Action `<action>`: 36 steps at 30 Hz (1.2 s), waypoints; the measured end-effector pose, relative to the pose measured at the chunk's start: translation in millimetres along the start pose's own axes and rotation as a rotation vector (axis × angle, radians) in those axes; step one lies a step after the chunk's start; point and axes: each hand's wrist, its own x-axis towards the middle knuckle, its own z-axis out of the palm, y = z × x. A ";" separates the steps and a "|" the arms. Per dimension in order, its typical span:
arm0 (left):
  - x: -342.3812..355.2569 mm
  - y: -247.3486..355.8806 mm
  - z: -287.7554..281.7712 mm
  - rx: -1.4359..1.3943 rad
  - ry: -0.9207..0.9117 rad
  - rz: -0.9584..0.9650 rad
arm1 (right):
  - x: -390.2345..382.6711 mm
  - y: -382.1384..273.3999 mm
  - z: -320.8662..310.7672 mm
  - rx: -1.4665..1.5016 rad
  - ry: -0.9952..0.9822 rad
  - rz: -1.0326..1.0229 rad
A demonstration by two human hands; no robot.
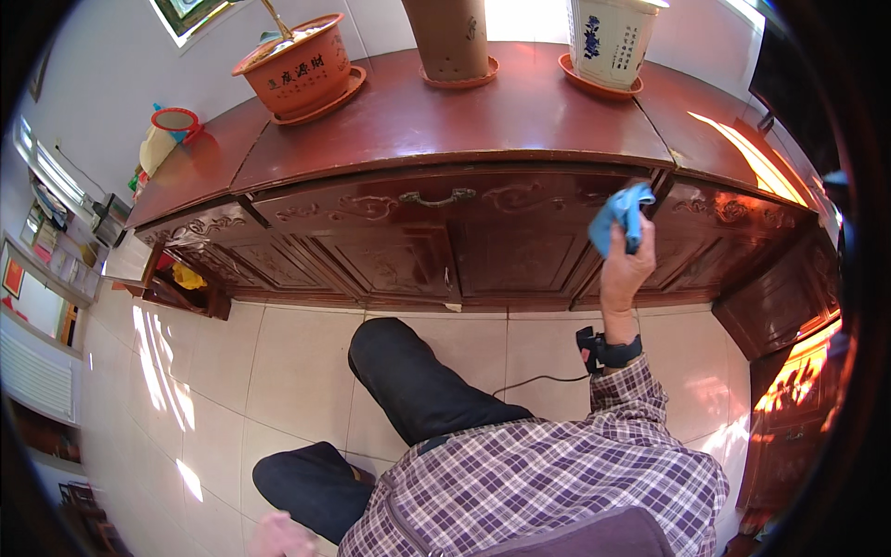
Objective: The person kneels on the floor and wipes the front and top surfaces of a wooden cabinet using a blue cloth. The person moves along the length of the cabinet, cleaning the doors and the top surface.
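Note:
My right hand [628,269] is closed on a bunched light-blue cloth [613,221], with the fingertips partly hidden by its folds. It reaches up to the front of a dark red-brown wooden cabinet [520,251], near the right end of the carved drawer front [371,206]. The cloth overlaps the cabinet's upper front edge; whether it presses on the wood I cannot tell. At the lower left edge is a blurred pink shape [280,536], beside my leg. It may be my left hand or a cloth near it; no fingers can be made out.
On the cabinet top stand an orange flowerpot [302,79], a brown pot [452,42] and a white pot [608,46], each on a saucer. A pulled-out drawer [190,292] at the left holds something yellow. A cable [538,379] runs near my right wrist. The floor [297,353] is tiled.

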 end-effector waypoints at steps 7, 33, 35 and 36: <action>45.3 -94.1 12.0 -0.159 0.137 -0.379 | 21.0 -14.4 40.8 -0.214 -0.048 -0.194; 126.7 -204.2 109.0 0.290 0.004 0.038 | -11.8 -51.6 81.3 -0.272 -0.261 -0.336; 116.4 -200.5 111.2 0.376 0.015 0.029 | -17.2 -62.6 94.2 -0.303 -0.300 -0.374; 110.5 -197.2 114.5 0.386 0.008 0.032 | -19.5 -67.9 103.5 -0.279 -0.302 -0.416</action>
